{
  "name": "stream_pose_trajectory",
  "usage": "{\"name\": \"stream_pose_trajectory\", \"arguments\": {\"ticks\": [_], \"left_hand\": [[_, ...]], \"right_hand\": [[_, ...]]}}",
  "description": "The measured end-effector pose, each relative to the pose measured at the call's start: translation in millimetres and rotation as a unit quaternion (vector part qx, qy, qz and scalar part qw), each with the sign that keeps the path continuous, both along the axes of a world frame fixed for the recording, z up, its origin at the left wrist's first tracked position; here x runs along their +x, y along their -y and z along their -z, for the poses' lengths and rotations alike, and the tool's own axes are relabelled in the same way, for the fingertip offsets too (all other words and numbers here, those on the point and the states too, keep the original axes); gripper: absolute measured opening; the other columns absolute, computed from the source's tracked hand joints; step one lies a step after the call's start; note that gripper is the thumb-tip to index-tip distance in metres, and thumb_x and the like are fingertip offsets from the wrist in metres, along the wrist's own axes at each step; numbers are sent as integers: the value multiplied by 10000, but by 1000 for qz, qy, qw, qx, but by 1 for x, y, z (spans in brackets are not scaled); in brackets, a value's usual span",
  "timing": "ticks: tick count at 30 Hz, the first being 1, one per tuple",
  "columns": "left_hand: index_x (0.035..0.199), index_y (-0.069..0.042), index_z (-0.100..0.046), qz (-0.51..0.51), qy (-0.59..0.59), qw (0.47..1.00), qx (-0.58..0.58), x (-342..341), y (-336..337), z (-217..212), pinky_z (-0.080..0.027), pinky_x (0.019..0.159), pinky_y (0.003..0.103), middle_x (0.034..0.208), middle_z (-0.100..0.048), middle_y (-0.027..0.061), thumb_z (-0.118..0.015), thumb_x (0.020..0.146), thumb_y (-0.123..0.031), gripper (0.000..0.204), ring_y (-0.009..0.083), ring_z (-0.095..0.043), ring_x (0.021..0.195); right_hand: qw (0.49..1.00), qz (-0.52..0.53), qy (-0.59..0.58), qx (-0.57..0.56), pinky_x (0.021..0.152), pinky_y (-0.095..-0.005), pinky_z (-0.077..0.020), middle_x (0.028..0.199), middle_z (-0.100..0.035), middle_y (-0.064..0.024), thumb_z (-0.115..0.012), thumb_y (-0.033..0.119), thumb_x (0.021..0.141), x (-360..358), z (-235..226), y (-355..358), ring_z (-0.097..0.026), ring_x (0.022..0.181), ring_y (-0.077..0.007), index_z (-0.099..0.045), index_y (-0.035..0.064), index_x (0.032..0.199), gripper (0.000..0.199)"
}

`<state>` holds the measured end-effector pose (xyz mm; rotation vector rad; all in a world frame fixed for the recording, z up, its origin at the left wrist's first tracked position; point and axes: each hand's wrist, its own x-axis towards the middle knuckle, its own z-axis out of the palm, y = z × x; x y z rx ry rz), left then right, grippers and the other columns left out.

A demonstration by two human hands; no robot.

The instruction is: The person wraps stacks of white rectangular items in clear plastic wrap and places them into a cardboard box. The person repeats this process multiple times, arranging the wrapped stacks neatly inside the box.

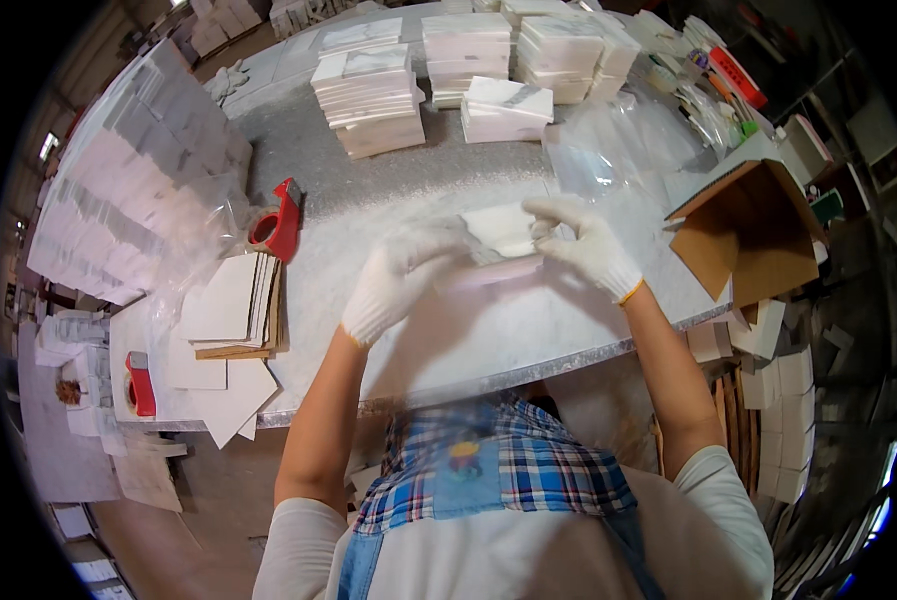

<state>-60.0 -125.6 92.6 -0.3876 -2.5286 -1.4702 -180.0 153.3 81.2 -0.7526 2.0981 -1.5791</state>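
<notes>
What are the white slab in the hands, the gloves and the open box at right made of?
White slab: looks like polished marble tile, white with grey veining, matching the tile stacks behind. Gloves on the left hand and right hand: white knit fabric, probably cotton; ribbed cuffs. Open box: brown corrugated cardboard, matte. Worktable: grey speckled, possibly stone.

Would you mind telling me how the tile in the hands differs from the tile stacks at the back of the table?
The held tile is a single piece, gripped between the gloved left hand and right hand; the tile stacks hold many pieces and rest untouched on the table. The held tile is near the person, the tile stacks at the far edge. Both look white with grey veining.
</notes>
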Motion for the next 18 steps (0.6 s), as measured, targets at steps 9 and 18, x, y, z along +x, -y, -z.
{"name": "stream_pose_trajectory", "arguments": {"ticks": [9,18], "left_hand": [[1105,-7,-742,-118,15,993,5,37,-2,-22,-480,1056,427,1111,-745,144,-670,914,-164,258,351,-642,1176],[1149,-66,-737,-64,51,960,-269,-31,-25,-23,-504,888,479,1132,-721,133,-681,877,-417,447,341,-658,1016]], "right_hand": [[904,22,-413,113,928,-416,-518,999,-688,-83,-737,111,791,23,24,-6,-632,1037,-314,-799,164,1034,256],[796,8,-598,94,909,-437,-514,944,-670,-32,-721,120,678,27,24,-5,-638,1040,-299,-765,179,986,317]]}}
